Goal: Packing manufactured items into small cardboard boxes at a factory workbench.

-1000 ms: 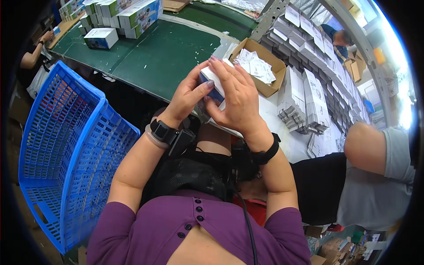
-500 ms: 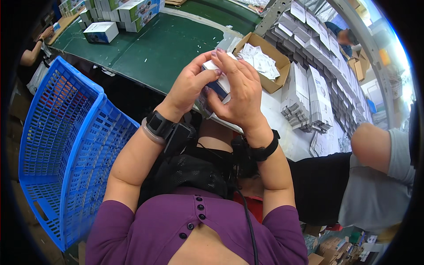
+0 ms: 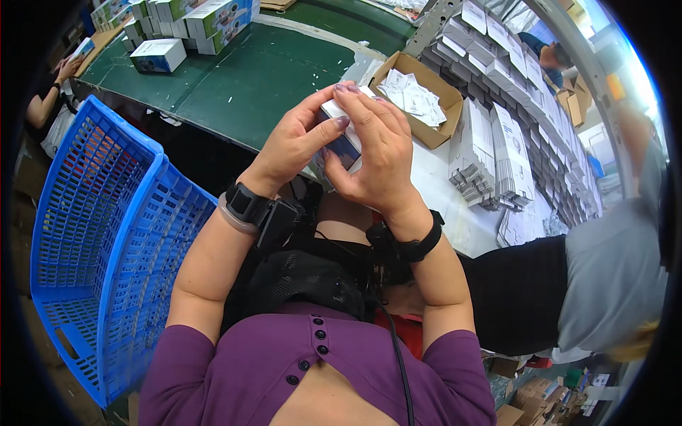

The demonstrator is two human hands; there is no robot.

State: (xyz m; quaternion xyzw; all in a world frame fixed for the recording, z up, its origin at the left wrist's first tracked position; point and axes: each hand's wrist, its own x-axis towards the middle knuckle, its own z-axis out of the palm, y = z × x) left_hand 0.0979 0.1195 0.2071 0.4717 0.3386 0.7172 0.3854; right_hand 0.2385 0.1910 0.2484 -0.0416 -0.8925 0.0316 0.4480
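Note:
Between my two hands is a small white and dark blue carton [image 3: 344,149], held above the near edge of the work table. My left hand [image 3: 295,138] grips its left side, with the thumb across the top end. Over the right side and upper end curve the fingers of my right hand [image 3: 380,145]. Much of the carton is hidden behind the fingers, so I cannot tell whether its end flap is fully closed. Just beyond my right hand stands an open brown cardboard box [image 3: 447,99] holding several white printed paper packets [image 3: 412,97].
A blue plastic basket [image 3: 158,170] stands at my left. Stacked cartons [image 3: 213,25] and one single carton [image 3: 158,55] sit on the green table [image 3: 234,78]. Flattened white cartons [image 3: 508,160] are piled at right. Co-workers are at far left, far right and beside me on the right.
My hands and the carton have shifted slightly left in view, and my left thumb has moved over the carton's end. The person at my right has moved an arm up and away.

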